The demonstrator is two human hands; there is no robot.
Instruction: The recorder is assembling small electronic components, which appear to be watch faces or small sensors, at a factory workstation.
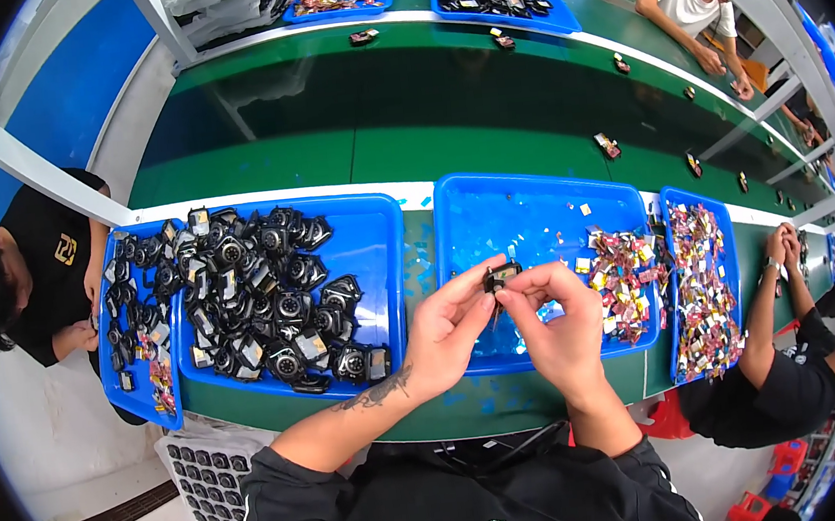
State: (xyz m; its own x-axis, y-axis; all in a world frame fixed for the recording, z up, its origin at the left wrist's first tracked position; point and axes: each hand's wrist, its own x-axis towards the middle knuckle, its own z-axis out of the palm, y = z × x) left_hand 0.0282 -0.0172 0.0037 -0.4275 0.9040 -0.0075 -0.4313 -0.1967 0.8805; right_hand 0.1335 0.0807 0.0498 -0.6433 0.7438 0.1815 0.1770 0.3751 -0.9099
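Observation:
A small black watch casing (504,274) is held up in front of me, above the near edge of the middle blue tray (479,216). My left hand (446,330) grips it between thumb and fingers from the left. From the other side my right hand (563,332) pinches at its near side, fingertips touching it; whether a smaller part is between them I cannot make out. Left of my hands, a blue tray (377,254) holds a heap of similar black watch casings (264,285). Small pink, yellow and white parts (622,276) lie in the right side of the middle tray, among scattered blue film scraps.
At the right stands a narrow blue tray (703,283) full of small coloured parts. Another tray (129,394) is at the far left, beside a seated person (40,257). Beyond runs a green conveyor belt (343,117) carrying scattered pieces. More people work opposite and at right.

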